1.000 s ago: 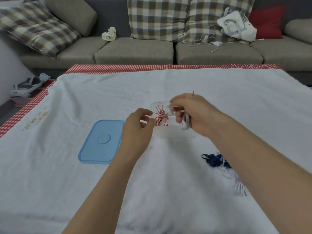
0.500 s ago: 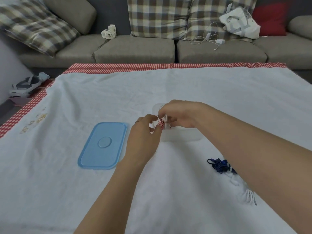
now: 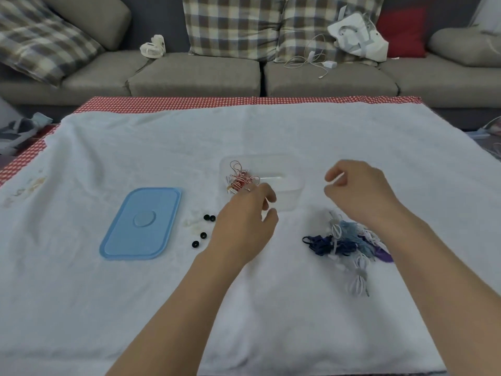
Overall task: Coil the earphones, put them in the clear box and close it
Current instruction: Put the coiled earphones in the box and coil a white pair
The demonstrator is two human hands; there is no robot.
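Observation:
The coiled red-and-white earphones (image 3: 240, 178) lie in the left end of the clear box (image 3: 284, 169), which stands lidless on the white cloth. Its blue lid (image 3: 141, 222) lies flat to the left. My left hand (image 3: 244, 226) hovers just in front of the box with loosely curled fingers, holding nothing. Right of the box, my right hand (image 3: 357, 191) hangs in the air, fingers loosely curled and empty. A tangle of blue, white and purple earphones (image 3: 349, 245) lies on the cloth under my right wrist.
Several small black ear tips (image 3: 202, 234) and some clear ones (image 3: 191, 222) lie between lid and left hand. A sofa with cushions, a small fan (image 3: 153, 47), a charger cable (image 3: 314, 59) and a white bag (image 3: 357, 36) stands behind the table.
Both hands have let go of the red-and-white earphones, which now lie in the box. The hands have drawn back toward me, the right one moving off to the right.

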